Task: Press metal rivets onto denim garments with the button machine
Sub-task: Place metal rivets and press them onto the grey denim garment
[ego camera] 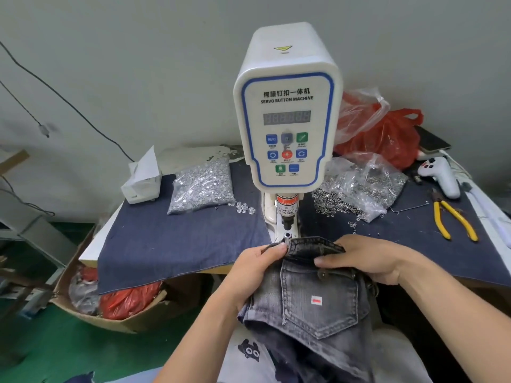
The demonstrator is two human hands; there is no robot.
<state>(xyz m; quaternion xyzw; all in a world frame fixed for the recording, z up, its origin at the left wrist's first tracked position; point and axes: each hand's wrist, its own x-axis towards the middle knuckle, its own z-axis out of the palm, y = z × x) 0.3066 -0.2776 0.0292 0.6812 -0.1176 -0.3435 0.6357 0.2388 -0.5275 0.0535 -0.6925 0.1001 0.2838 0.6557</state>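
**Jeans lined up at the press, rivet not yet struck**

Left hand (255,268) closed in a pinch on the jeans (312,308), thumb on top of the waistband edge right beside the lower die (287,235). Right hand (367,259) curled over the folded waistband from 3 o'clock, thumb lying along the fold, fingers tucked round the cloth. Both grips tight on denim, nothing else held.

Garment draped from the desk (166,244) edge down toward the lap at 6 o'clock, back pocket with a small white-and-red tag facing up. One dark metal stud already visible at the pocket's top corner, just under the right thumb; whether set on this machine, impossible to tell. Waistband corner just short of the die, not under the punch. Judged from that: positioning step under way, pressing itself yet to come for this spot, with more garments likely to follow.

Button machine (286,106) upright at 12 o'clock, display blurred and unreadable. Bag of silvery rivet parts (201,186) at 10 o'clock, a second torn bag of ring-shaped parts (365,189) spilling at 2 o'clock. Yellow-handled pliers (453,219) farther out at 3 o'clock.
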